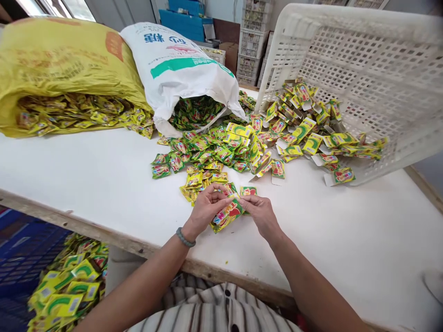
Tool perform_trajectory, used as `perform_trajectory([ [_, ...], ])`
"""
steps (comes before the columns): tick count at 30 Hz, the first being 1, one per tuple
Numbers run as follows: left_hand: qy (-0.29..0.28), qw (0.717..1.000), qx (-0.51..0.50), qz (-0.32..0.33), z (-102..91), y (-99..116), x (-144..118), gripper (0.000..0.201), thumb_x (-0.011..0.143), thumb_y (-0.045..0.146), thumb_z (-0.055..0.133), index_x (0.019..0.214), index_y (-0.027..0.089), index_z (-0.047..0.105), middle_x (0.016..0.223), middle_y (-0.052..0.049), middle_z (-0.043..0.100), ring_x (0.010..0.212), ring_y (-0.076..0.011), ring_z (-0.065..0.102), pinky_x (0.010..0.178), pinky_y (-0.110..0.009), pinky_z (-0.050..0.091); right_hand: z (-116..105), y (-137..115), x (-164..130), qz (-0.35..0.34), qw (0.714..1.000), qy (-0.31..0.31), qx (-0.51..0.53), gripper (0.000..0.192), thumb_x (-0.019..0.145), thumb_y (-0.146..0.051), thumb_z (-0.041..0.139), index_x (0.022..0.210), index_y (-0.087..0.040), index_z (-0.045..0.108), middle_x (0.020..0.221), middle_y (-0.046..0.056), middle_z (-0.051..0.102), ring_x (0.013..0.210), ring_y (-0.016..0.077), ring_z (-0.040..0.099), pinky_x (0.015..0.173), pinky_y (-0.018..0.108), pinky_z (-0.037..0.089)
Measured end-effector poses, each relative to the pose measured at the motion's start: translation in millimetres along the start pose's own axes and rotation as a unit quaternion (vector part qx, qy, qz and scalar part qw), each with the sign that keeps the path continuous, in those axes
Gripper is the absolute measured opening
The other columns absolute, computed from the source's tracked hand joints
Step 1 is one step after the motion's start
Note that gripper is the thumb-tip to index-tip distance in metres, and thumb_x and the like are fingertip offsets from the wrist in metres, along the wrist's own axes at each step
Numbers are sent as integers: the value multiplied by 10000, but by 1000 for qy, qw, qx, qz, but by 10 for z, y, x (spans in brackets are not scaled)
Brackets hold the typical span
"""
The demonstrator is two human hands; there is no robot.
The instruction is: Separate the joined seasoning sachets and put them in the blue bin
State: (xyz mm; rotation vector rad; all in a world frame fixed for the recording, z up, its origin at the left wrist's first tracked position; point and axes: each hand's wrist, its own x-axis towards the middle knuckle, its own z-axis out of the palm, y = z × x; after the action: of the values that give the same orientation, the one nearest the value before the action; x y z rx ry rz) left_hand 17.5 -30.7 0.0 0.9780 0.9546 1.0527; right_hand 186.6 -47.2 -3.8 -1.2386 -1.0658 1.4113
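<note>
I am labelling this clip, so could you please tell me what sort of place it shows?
Probably a small packing or sorting workshop: a white table heaped with yellow-green sachets, bulk sacks spilling more, and stacked plastic crates behind.

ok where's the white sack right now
The white sack lies on its side at the table's far edge, between the yellow sack and the tipped white crate.

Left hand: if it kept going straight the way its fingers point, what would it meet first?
The left hand points up and right, toward the right hand. It would first meet the packets both hands hold, then probably the right hand's fingertips.
</note>
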Motion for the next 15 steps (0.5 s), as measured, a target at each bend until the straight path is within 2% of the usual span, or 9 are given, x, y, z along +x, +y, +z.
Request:
perform_trajectory([
  [5,14,999,-29,-8,18,12,-2,386,654,341,825,888,181,563,641,16,677,542,-109,615,540,-204,466,43,-46,-88,-51,995,-17,-86,287,819,-406,643,1024,-242,757,943,9,767,897,232,686,841,382,533],
  [11,43,998,-43,-2,-10,12,11,395,630,367,829,876,173,589,647,21,664,554,-104,599,553,-209,472,208,21,-124,-198,955,21,-220,279,875,-321,582,1101,-246,727,1061,52,743,964,228,675,903,386,507],
  [15,26,999,-19,12,-2,25,13,414,668,397,795,958,171,607,656,25,636,582,-106,582,562,-207,457,253,51,-81,-224,946,23,-234,328,907,-310,553,1208,-239,663,1168,68,702,1044,218,655,932,370,503],
])
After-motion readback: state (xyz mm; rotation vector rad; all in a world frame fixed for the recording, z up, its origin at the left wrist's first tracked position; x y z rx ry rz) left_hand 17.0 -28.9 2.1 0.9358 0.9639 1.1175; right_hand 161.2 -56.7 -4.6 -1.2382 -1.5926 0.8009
